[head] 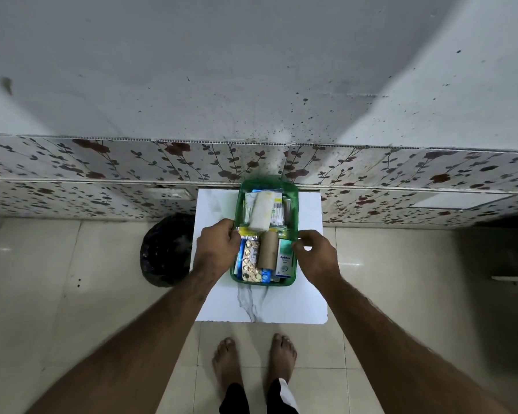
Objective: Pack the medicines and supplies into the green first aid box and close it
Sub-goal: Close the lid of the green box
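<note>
- Bare feet [253,361] stand on glossy floor tiles [72,294] below the white marbled table [260,303].
- The left hand [217,252] and right hand [316,256] pinch the translucent green lid [293,204] at its side edges; their fingertips are partly hidden.
- The green first aid box [262,281] runs lengthwise away from the person, holding blister strips [249,261], a cardboard roll [267,249] and a white gauze roll [262,209].
- Labels are too blurred to read.

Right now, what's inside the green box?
The green box holds a brown cardboard roll, a gold pill strip, a small white-and-green carton and a white gauze roll lying over cotton swabs. Whatever lies underneath these is covered.
</note>
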